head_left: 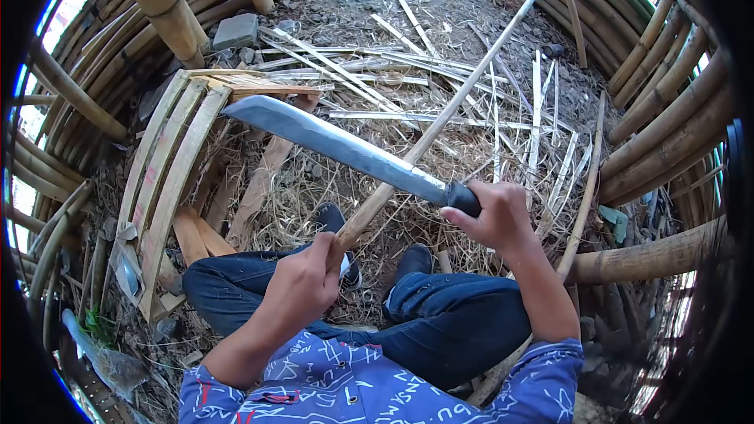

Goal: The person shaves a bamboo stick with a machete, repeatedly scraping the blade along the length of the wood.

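Observation:
My right hand [503,216] is closed round the black handle of a machete [338,145]. Its wide steel blade points to the upper left and lies across a long bamboo strip [463,90], seemingly touching it. My left hand [302,279] grips the near end of this strip, close above my knee. From there the strip slants away to the upper right, its far end near the bamboo stacks. The palm side of both hands is hidden.
A slatted wooden crate [169,165] stands at my left. Split bamboo strips [369,71] and shavings [290,212] cover the ground ahead. Bamboo poles [667,129] are stacked on both sides, and one thick pole [644,255] juts in at right. A grey block [236,31] lies at the back.

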Action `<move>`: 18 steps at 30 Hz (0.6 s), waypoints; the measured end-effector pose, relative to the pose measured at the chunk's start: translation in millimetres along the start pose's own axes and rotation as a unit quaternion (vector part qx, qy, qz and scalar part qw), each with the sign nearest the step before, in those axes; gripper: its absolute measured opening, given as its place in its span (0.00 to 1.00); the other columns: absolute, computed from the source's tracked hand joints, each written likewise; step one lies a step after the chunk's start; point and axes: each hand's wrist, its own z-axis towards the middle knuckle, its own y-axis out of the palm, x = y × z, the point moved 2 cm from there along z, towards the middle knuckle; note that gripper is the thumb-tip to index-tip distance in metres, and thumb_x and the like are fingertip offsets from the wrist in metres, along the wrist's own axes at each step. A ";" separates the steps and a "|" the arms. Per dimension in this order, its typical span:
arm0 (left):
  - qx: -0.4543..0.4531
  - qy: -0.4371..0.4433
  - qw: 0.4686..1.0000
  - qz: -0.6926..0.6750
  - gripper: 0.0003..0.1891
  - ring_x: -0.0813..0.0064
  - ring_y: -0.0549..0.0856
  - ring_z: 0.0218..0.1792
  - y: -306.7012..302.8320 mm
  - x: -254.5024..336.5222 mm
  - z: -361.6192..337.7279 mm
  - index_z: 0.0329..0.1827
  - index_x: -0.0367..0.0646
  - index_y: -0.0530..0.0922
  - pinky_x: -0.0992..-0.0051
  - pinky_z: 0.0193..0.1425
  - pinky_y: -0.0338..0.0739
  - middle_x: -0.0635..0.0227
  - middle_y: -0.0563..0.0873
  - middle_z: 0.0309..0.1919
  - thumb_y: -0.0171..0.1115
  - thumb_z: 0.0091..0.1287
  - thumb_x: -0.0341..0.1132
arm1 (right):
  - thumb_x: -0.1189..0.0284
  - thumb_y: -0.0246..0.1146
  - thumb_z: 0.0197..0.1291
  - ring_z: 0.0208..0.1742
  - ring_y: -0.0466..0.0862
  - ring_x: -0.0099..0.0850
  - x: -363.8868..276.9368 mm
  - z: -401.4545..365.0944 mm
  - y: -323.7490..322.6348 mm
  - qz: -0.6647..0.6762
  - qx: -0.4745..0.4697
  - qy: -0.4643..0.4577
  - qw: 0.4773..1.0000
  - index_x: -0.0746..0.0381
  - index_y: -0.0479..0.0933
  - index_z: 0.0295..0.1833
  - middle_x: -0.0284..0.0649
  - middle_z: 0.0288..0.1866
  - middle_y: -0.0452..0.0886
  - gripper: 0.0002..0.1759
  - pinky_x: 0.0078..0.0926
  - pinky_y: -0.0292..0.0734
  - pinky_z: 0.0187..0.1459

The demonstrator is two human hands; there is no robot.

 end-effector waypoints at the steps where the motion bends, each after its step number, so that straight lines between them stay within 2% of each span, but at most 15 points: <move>1: -0.008 -0.013 1.000 -0.019 0.10 0.44 0.82 0.28 0.1 -2.4 -3.4 0.50 0.37 0.71 0.57 0.29 0.73 0.48 0.80 0.24 0.58 0.67 0.27 | 0.40 0.69 0.49 0.21 0.83 0.42 -1.6 -0.3 -0.7 -0.001 0.000 0.003 1.000 0.60 0.80 0.26 0.43 0.17 0.79 0.30 0.37 0.77 0.26; 4: -0.017 -0.026 0.998 -0.052 0.10 0.43 0.82 0.29 -4.3 7.4 -3.0 0.49 0.37 0.71 0.57 0.30 0.73 0.47 0.80 0.24 0.58 0.67 0.27 | 0.42 0.70 0.50 0.19 0.83 0.39 5.5 -0.4 4.1 0.087 0.009 -0.027 0.996 0.59 0.80 0.26 0.41 0.17 0.79 0.28 0.37 0.78 0.26; 5: -0.015 -0.025 0.997 -0.064 0.09 0.43 0.82 0.29 -6.8 11.0 -2.5 0.48 0.37 0.71 0.57 0.30 0.74 0.47 0.80 0.25 0.57 0.68 0.27 | 0.37 0.65 0.52 0.17 0.80 0.37 11.6 5.6 1.6 0.063 0.062 -0.055 0.995 0.60 0.80 0.25 0.39 0.14 0.75 0.33 0.36 0.75 0.24; 7: -0.017 -0.034 0.997 -0.060 0.09 0.43 0.82 0.29 -2.2 4.8 2.8 0.48 0.38 0.71 0.57 0.30 0.74 0.48 0.80 0.24 0.57 0.68 0.27 | 0.39 0.68 0.51 0.18 0.82 0.35 13.7 10.2 6.1 0.006 0.007 -0.014 1.000 0.58 0.80 0.25 0.39 0.15 0.78 0.30 0.35 0.78 0.26; 9: -0.019 -0.025 0.998 -0.049 0.08 0.43 0.82 0.29 0.1 0.4 7.1 0.48 0.38 0.70 0.58 0.30 0.74 0.48 0.79 0.24 0.57 0.68 0.27 | 0.38 0.66 0.52 0.18 0.82 0.38 13.5 5.4 11.5 0.013 -0.015 -0.006 1.000 0.59 0.79 0.25 0.40 0.15 0.78 0.32 0.36 0.78 0.25; 13: -0.047 -0.040 0.994 -0.090 0.08 0.43 0.82 0.29 4.7 1.7 -5.2 0.48 0.38 0.71 0.59 0.30 0.73 0.48 0.79 0.23 0.57 0.69 0.27 | 0.35 0.66 0.50 0.18 0.82 0.38 -2.7 -4.5 8.0 0.000 0.010 -0.114 0.993 0.60 0.78 0.24 0.40 0.14 0.76 0.34 0.36 0.77 0.24; 15: -0.046 -0.058 0.991 -0.109 0.07 0.43 0.82 0.28 -3.9 8.7 -6.0 0.47 0.38 0.71 0.59 0.30 0.73 0.49 0.78 0.22 0.57 0.69 0.28 | 0.38 0.67 0.49 0.18 0.80 0.38 16.5 4.0 6.0 0.006 0.019 -0.093 0.995 0.61 0.81 0.27 0.38 0.14 0.75 0.33 0.35 0.76 0.25; 17: -0.056 -0.095 0.988 -0.111 0.08 0.43 0.81 0.27 -5.3 5.9 -7.8 0.47 0.38 0.70 0.59 0.29 0.73 0.49 0.78 0.21 0.57 0.68 0.27 | 0.38 0.66 0.51 0.16 0.79 0.37 43.3 7.1 18.8 0.038 0.016 0.065 0.997 0.60 0.82 0.29 0.38 0.13 0.74 0.32 0.34 0.75 0.25; 18: -0.058 -0.094 0.988 -0.108 0.08 0.43 0.81 0.27 -1.8 2.8 -10.1 0.47 0.38 0.70 0.59 0.29 0.72 0.49 0.78 0.21 0.57 0.68 0.27 | 0.37 0.66 0.52 0.17 0.80 0.36 48.7 3.7 19.0 0.037 -0.003 0.082 0.996 0.60 0.82 0.29 0.38 0.13 0.75 0.32 0.34 0.76 0.25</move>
